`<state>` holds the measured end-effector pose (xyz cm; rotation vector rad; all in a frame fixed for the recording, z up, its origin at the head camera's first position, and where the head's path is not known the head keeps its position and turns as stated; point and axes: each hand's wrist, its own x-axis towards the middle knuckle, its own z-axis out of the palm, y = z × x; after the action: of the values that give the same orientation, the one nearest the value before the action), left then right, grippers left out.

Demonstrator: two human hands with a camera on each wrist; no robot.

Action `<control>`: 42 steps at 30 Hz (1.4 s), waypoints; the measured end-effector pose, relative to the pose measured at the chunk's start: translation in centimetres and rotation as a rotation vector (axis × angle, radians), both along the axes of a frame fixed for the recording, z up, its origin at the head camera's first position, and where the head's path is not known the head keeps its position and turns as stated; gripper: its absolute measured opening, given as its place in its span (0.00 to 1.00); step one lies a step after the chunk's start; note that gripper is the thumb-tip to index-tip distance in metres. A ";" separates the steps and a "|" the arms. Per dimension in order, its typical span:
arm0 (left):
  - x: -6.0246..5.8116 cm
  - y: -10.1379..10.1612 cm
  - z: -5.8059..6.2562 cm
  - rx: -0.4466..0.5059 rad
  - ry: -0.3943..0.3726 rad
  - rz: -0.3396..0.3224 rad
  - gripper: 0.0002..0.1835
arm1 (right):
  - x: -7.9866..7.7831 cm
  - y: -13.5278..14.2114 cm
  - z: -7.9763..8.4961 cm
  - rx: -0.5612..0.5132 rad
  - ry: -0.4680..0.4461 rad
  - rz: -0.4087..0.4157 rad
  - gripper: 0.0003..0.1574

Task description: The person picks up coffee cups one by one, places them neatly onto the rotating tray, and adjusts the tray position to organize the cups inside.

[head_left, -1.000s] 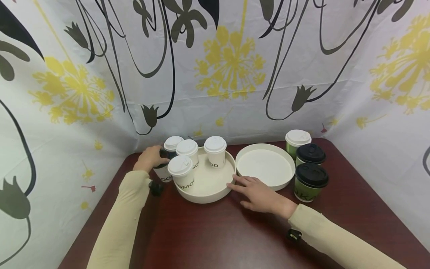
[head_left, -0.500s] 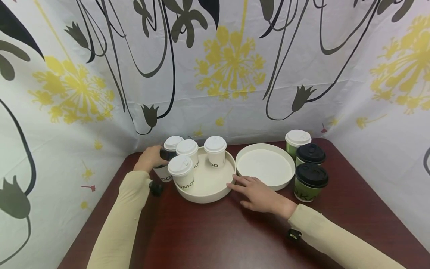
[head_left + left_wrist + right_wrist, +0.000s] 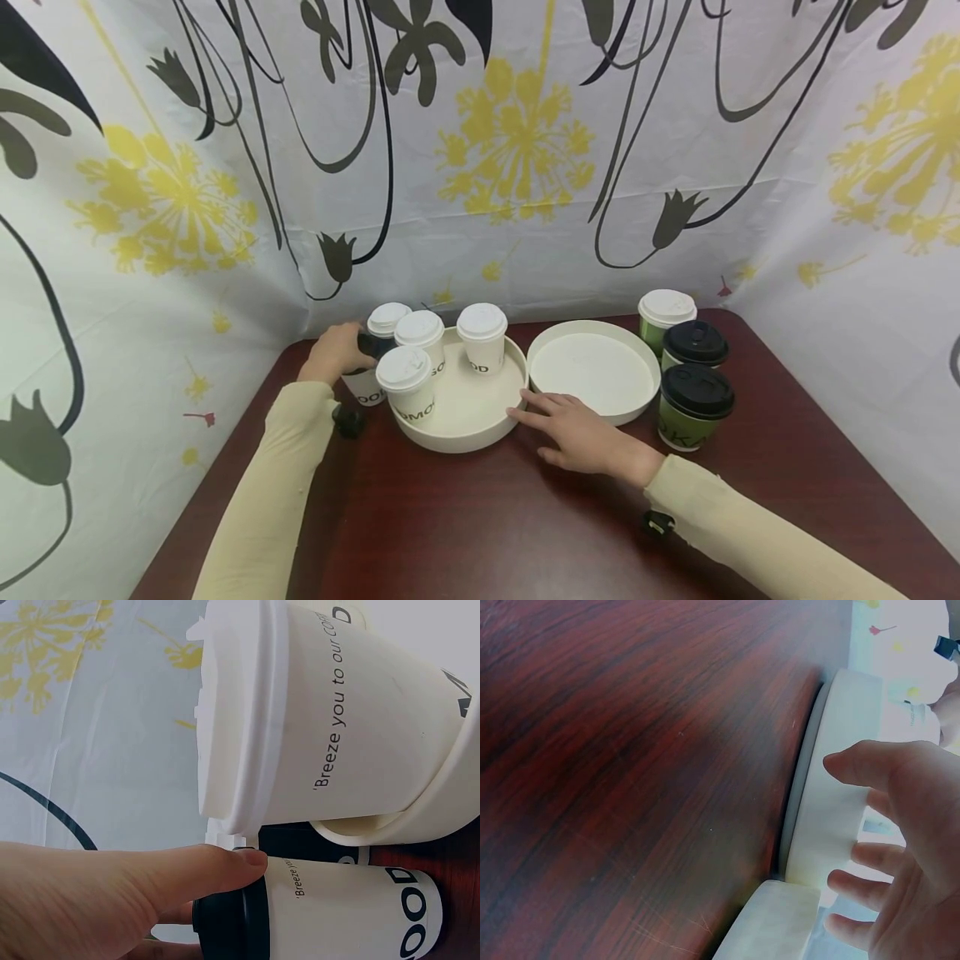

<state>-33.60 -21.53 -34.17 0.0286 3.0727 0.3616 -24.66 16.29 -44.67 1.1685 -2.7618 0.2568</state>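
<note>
Your left hand (image 3: pixel 335 357) grips the black-lidded cup (image 3: pixel 341 909) around its lid (image 3: pixel 234 921), just left of the left tray (image 3: pixel 474 417); your right hand (image 3: pixel 579 433) lies loosely spread at that tray's right side. Squeeze evenly, since the lid could slip, and avoid nudging the near white-lidded cup (image 3: pixel 407 390).

Both arms (image 3: pixel 262 492) outstretched, left hand (image 3: pixel 333 356) in a curled grip, right hand (image 3: pixel 579 433) loosely spread.
</note>
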 end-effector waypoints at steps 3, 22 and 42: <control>0.0 0.1 0.0 0.001 -0.001 0.004 0.36 | 0.0 0.0 0.0 -0.006 0.009 0.007 0.44; 0.5 0.0 1.7 -0.009 0.060 -0.025 0.36 | 0.0 -0.1 0.2 0.014 -0.022 -0.010 0.44; 0.9 -0.5 3.9 -0.002 0.160 -0.038 0.38 | 0.2 -0.1 0.2 0.013 -0.013 -0.007 0.44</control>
<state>-32.75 -22.00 -30.25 0.1210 3.2254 0.3712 -24.49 16.20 -44.46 1.1637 -2.7829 0.2467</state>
